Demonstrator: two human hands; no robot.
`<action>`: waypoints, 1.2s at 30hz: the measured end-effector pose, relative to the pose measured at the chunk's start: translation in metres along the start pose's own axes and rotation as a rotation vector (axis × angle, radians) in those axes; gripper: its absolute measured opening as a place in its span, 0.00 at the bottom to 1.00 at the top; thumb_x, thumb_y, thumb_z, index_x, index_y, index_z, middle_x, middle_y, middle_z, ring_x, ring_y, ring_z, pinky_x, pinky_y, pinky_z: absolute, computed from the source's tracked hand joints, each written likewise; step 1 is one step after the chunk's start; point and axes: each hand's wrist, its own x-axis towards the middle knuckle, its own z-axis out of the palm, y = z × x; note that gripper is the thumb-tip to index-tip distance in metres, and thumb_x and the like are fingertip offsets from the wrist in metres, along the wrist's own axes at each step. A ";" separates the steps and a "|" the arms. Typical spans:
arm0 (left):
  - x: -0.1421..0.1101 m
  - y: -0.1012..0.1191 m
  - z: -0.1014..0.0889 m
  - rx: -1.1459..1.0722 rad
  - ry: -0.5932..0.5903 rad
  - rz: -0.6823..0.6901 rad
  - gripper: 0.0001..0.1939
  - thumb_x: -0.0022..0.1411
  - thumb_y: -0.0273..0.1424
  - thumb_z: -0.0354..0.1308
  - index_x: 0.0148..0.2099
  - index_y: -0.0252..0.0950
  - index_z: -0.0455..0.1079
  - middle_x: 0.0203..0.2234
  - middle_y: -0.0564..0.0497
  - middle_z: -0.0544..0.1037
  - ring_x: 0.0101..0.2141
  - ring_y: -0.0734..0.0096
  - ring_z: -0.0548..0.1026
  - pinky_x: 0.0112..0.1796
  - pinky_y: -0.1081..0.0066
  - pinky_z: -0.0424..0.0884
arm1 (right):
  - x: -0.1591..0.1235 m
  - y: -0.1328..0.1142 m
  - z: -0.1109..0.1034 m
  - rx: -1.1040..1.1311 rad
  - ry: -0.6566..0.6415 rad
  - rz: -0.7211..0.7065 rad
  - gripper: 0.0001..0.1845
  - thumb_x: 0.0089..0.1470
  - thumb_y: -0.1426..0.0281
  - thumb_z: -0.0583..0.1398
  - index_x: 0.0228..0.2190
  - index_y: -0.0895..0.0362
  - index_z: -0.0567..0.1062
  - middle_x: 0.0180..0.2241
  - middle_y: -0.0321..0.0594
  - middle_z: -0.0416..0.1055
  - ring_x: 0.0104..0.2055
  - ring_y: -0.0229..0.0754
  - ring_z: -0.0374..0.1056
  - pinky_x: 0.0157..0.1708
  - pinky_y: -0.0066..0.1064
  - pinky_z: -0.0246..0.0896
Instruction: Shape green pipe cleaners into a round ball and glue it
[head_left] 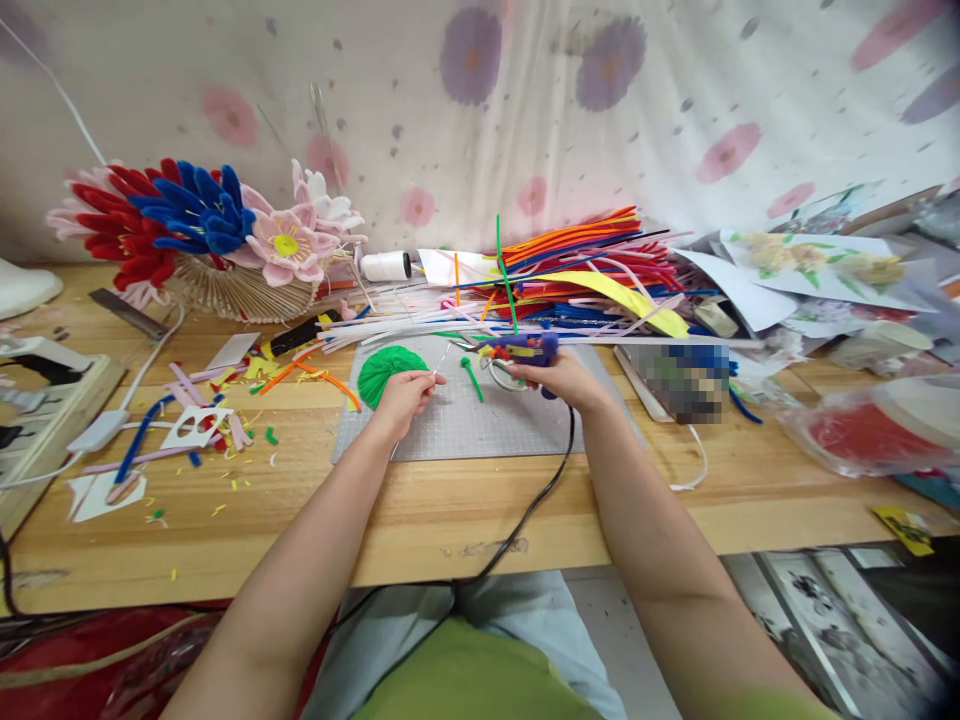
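Observation:
My left hand (407, 402) is closed, its fingertips pinching a thin pale wire (444, 358) that slants up toward the glue gun's tip. Around a blue hot glue gun (525, 349) with a yellow and red front, my right hand (561, 377) is wrapped; the nozzle points left. Whether nozzle and wire touch, I cannot tell. A round, ridged green fuzzy piece (386, 372) lies just left of my left hand, partly behind it. Between my hands, a short green stem-like piece with a thicker top (472, 380) rests on the grey cutting mat (480, 440).
Bundled coloured pipe cleaners (577, 250) line the back. Fuzzy flowers (199, 215) stand back left, above scattered scraps (195, 425). A black cord (536, 500) runs from the gun over the table edge. A partly blurred device (682, 385) and a plastic-wrapped tub (870, 430) sit right.

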 end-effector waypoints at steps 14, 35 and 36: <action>0.003 -0.004 -0.001 -0.011 -0.007 0.055 0.07 0.46 0.27 0.56 0.27 0.27 0.71 0.15 0.57 0.60 0.13 0.88 0.51 0.14 0.79 0.40 | -0.035 0.069 -0.074 -0.246 0.597 0.381 0.25 0.35 0.49 0.61 0.19 0.61 0.73 0.14 0.42 0.66 0.18 0.41 0.62 0.20 0.32 0.57; 0.005 -0.007 0.000 -0.014 -0.011 0.052 0.05 0.46 0.26 0.57 0.26 0.28 0.71 0.14 0.57 0.61 0.12 0.88 0.51 0.15 0.79 0.40 | -0.047 0.005 -0.007 -0.718 0.114 0.065 0.17 0.46 0.53 0.56 0.24 0.55 0.69 0.25 0.39 0.70 0.27 0.39 0.64 0.25 0.28 0.51; 0.004 -0.007 0.001 -0.012 -0.018 0.048 0.05 0.46 0.26 0.57 0.26 0.28 0.71 0.14 0.57 0.60 0.12 0.89 0.51 0.15 0.79 0.40 | -0.034 -0.003 0.008 -0.708 0.104 0.015 0.16 0.47 0.55 0.56 0.25 0.55 0.70 0.26 0.39 0.71 0.28 0.39 0.65 0.26 0.28 0.51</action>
